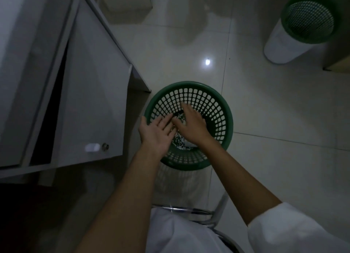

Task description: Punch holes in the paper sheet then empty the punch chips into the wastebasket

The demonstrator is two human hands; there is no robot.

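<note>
A green mesh wastebasket (228, 120) stands on the tiled floor straight below me. White punch chips (180, 141) lie scattered on its bottom. Both my hands hover over its mouth, close together. My left hand (157, 133) is flat with its fingers spread above the near-left rim. My right hand (191, 123) is palm down with fingers stretched toward the left hand, the fingertips nearly touching. I see nothing held in either hand. No punch and no paper sheet are in view.
A grey desk cabinet with a half-open door (91, 82) rises at the left, its corner close to the basket. A second green basket (310, 17) sits on a white cylinder (278, 46) at top right. A chrome chair frame (189, 209) is below my arms.
</note>
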